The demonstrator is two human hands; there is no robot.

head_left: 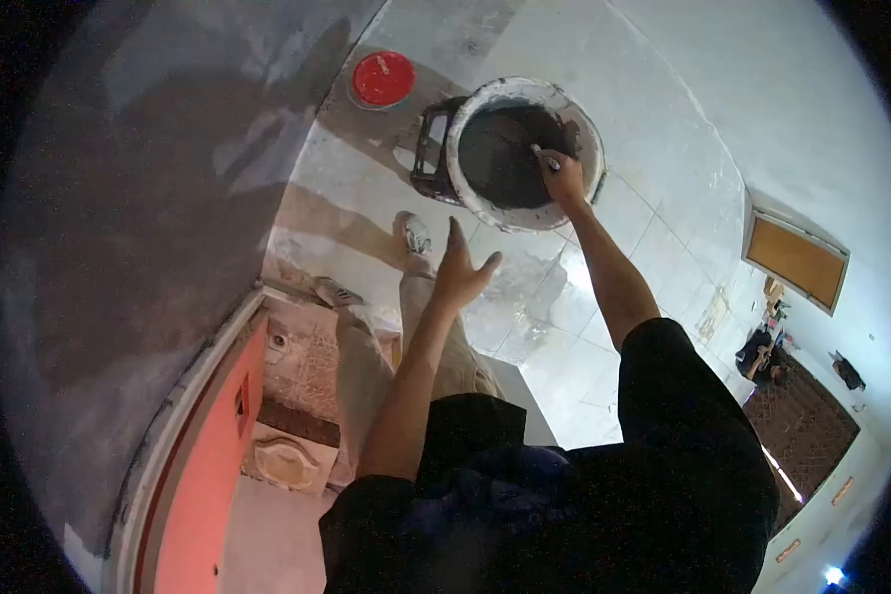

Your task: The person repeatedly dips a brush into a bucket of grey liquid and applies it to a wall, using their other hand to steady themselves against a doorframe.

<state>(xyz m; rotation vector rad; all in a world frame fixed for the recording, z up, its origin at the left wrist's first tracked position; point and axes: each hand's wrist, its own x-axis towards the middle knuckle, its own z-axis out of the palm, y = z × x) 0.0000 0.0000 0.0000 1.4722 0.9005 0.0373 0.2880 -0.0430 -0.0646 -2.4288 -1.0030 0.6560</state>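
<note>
My right hand [562, 180] is closed around the handle of a trowel-like tool [538, 149], whose working end I cannot make out. It is over the right side of a large round tub [591, 131] with a pale, smeared rim. Dark grey wet plaster [500, 163] fills much of the tub. In front of my body, my left hand [462, 274] is held out with thumb and fingers apart, holding nothing. It is just below the tub's near edge and does not touch it.
A black stool or crate [432, 158] shows at the tub's left. Beyond it is a red bucket [383, 78]. A dark grey wall [158, 198] rises on the left, beside a doorway with a pink door [213, 445]. A wood-coloured panel [797, 257] stands at right.
</note>
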